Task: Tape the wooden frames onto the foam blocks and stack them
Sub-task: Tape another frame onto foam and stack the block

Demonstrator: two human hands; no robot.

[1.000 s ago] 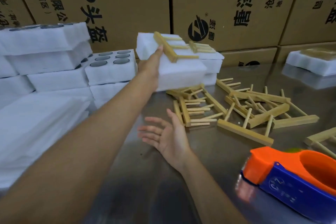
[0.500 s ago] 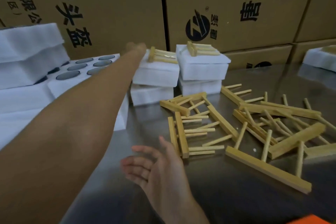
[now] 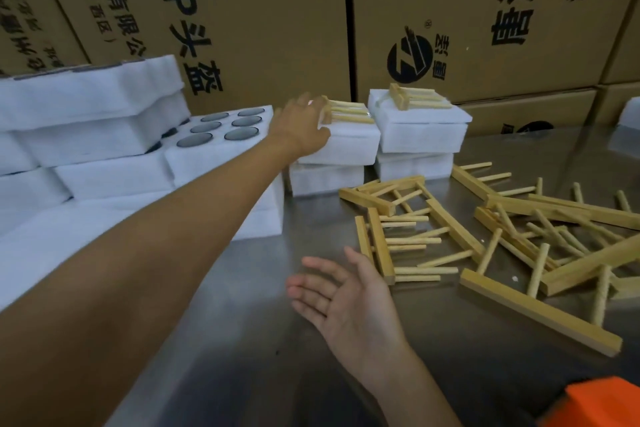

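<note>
My left hand point(image 3: 300, 127) reaches far out and holds the left end of a white foam block point(image 3: 348, 144) with a wooden frame point(image 3: 350, 112) taped on top. That block sits on another foam block point(image 3: 325, 180), forming a stack of two. Just to the right stands a second stack point(image 3: 420, 131), also topped with a taped frame point(image 3: 415, 99). My right hand point(image 3: 349, 298) hovers open, palm up, over the metal table point(image 3: 242, 340) and holds nothing. Several loose wooden frames point(image 3: 519, 229) lie in a pile at the right.
Large foam trays with round holes point(image 3: 221, 128) are piled at the left. Cardboard boxes point(image 3: 259, 11) wall off the back. An orange tape dispenser point(image 3: 602, 402) shows at the bottom right corner. Another foam piece point(image 3: 630, 113) sits at the far right edge.
My left hand carried the taped foam block away from me and set it down on the lower block beside the other stack. The right hand stayed open over the table.
</note>
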